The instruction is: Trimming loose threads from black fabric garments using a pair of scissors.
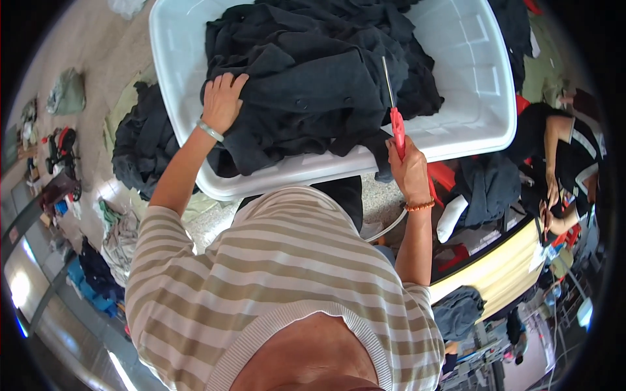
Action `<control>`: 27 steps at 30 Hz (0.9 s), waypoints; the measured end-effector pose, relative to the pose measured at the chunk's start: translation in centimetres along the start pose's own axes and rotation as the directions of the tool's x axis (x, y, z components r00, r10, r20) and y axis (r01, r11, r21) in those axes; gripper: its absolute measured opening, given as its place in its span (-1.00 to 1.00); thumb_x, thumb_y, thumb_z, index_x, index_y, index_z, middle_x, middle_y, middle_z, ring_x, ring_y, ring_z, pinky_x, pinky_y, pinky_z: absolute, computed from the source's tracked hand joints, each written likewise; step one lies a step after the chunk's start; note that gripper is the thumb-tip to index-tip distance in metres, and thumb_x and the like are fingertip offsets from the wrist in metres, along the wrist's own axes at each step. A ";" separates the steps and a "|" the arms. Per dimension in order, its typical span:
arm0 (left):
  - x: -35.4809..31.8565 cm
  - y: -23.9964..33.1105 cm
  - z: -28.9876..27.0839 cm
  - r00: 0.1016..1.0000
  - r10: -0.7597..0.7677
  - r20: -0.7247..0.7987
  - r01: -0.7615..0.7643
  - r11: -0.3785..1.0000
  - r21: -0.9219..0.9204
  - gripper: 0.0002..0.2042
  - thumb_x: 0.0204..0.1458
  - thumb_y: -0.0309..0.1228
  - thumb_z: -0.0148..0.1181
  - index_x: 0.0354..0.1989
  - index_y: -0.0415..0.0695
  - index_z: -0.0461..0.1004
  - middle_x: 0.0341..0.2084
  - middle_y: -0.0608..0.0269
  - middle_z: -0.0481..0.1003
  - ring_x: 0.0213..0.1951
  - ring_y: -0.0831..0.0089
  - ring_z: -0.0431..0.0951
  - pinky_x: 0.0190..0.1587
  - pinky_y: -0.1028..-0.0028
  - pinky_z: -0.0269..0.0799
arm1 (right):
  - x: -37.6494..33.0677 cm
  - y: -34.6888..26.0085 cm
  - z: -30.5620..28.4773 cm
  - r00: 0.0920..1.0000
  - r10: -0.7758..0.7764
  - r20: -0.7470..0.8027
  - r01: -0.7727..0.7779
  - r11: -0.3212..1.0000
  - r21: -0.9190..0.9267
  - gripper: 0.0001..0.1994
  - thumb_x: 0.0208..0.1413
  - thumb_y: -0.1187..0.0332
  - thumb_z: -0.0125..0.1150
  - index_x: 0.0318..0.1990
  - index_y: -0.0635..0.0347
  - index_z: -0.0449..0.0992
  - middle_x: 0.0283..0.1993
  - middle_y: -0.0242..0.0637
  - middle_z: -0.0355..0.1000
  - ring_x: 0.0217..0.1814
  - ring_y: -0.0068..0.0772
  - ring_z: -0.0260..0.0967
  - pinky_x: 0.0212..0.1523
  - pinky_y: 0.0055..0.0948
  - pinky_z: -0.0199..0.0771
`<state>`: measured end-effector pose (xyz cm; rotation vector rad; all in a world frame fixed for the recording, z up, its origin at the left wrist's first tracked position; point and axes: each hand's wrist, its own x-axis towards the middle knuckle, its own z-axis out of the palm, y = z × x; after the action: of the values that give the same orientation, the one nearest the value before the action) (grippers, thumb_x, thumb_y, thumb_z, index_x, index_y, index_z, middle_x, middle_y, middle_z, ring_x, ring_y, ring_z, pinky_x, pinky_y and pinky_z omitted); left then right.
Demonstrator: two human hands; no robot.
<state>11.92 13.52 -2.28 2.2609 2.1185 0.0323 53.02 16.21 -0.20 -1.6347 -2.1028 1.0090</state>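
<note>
A heap of dark garments point(287, 39) fills much of a large white plastic tub point(466, 52) in front of me. On top lies a dark garment point(313, 81) with buttons along its edge. My left hand point(222, 103), a pale bangle at its wrist, is at that garment's left end, its short-looking fingers bent into the cloth. Closed around the red handle of an air blow gun point(398, 124), my right hand point(411, 171) is over the tub's near rim. The gun's thin metal nozzle points away over the garment. A whitish hose runs below my right wrist.
More dark clothing point(147, 143) lies on the floor left of the tub. To the right, dark cloth point(488, 186) is piled near a yellowish surface point(495, 260). Another person's arms point(554, 176) are at work at the far right. A plastic bag point(65, 91) lies farther left.
</note>
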 end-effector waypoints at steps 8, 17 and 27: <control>-3.7 -0.8 7.4 0.685 -0.688 -0.240 0.411 0.637 -0.652 -0.39 -0.17 -0.31 0.41 0.07 -0.26 0.28 -0.17 0.08 0.38 -0.18 0.28 0.44 -0.08 0.38 0.42 | 0.7 -4.8 0.8 0.991 -0.054 0.121 0.082 0.967 -0.243 -0.82 0.08 0.47 0.07 -0.16 0.34 0.34 -0.10 0.08 0.28 -0.25 0.26 0.39 -0.27 -0.02 0.45; 2.6 -0.2 1.8 0.879 -0.232 0.416 0.074 -0.796 -0.601 -0.69 0.12 -0.30 0.16 -0.01 -0.17 0.37 -0.07 0.18 0.46 -0.05 0.30 0.49 0.05 0.20 0.38 | 2.0 -9.9 1.5 0.968 -0.070 0.240 0.076 0.997 -0.016 -0.73 0.14 0.35 0.15 -0.08 0.24 0.28 -0.42 0.09 0.43 -0.37 0.23 0.39 -0.33 -0.13 0.39; 7.4 1.2 1.7 0.893 -0.148 0.424 0.062 -0.894 -0.444 -0.76 0.14 -0.30 0.14 -0.09 -0.14 0.45 -0.08 0.20 0.49 0.05 0.26 0.44 0.16 0.16 0.27 | 3.6 -11.1 2.0 0.950 -0.103 0.294 0.133 0.988 -0.082 -0.68 0.13 0.35 0.13 0.00 0.17 0.25 -0.34 0.11 0.47 -0.28 0.25 0.42 -0.27 -0.01 0.41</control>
<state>13.65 20.82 -4.07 -0.0232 0.7066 1.4817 42.65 17.66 5.23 -1.4563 -2.4458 1.1810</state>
